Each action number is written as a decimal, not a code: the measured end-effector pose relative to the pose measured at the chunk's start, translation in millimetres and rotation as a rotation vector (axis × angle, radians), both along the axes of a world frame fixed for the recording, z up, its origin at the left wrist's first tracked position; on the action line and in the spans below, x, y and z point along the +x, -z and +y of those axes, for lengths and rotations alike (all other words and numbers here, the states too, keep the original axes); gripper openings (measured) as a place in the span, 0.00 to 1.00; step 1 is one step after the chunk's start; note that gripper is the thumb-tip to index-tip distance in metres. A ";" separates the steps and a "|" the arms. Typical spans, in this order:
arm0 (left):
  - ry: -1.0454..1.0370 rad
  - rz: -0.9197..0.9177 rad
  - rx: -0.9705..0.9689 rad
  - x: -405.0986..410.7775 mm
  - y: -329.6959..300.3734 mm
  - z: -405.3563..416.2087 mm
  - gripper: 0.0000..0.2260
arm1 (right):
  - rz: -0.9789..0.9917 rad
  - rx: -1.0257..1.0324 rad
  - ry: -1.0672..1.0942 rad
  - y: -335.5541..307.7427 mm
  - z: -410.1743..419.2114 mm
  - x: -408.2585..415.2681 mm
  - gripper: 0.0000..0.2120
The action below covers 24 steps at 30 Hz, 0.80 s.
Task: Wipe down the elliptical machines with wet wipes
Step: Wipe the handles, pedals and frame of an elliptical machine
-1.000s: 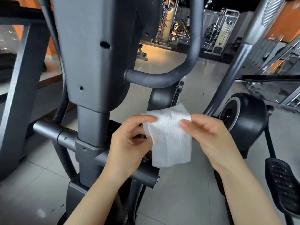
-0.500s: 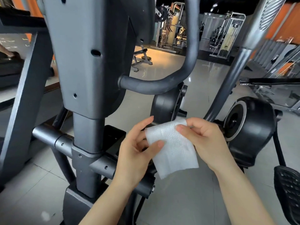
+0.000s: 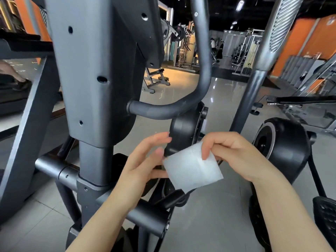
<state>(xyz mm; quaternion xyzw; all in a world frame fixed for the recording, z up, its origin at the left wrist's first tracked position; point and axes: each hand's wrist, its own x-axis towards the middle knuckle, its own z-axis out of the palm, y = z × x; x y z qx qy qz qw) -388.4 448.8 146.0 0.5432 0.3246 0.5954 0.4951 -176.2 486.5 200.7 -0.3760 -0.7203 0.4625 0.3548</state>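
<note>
A folded white wet wipe hangs in front of me, pinched at its top edge by my right hand. My left hand is beside the wipe's left edge with its fingers straight and spread, the thumb touching the wipe's lower left side. Behind my hands stands the grey centre column of the elliptical machine, with its dark curved handlebar and a black flywheel housing. A grey crossbar runs under my left forearm.
A second elliptical's black wheel housing and ribbed pedal stand at the right, with its silver upright rising between. A treadmill frame is at the left. Weight machines line the glossy floor far behind.
My left hand has let go of the wipe and spread its fingers. My right hand now holds the wipe alone, which has tilted and shifted right. The view has tilted upward.
</note>
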 end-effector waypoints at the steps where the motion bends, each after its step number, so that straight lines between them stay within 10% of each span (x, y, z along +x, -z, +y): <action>1: 0.034 0.107 -0.008 2.4 -4.3 2.6 0.12 | 0.005 0.015 -0.020 -2.1 -1.7 -1.4 0.27; 4: 0.040 0.203 -0.007 16.1 -20.6 8.1 0.07 | 0.246 -0.001 -0.048 -1.6 -4.7 -5.5 0.12; 10: -0.159 -0.048 0.008 33.4 -47.5 20.5 0.03 | 0.604 -0.244 -0.111 5.9 5.3 -23.7 0.48; 18: -0.431 -0.079 0.122 31.4 -72.0 33.3 0.03 | 0.481 -0.118 -0.262 -21.7 24.7 -36.8 0.44; 24: -0.455 -0.055 0.117 27.1 -78.1 39.9 0.05 | 0.641 -0.247 0.110 -31.3 33.4 -56.4 0.20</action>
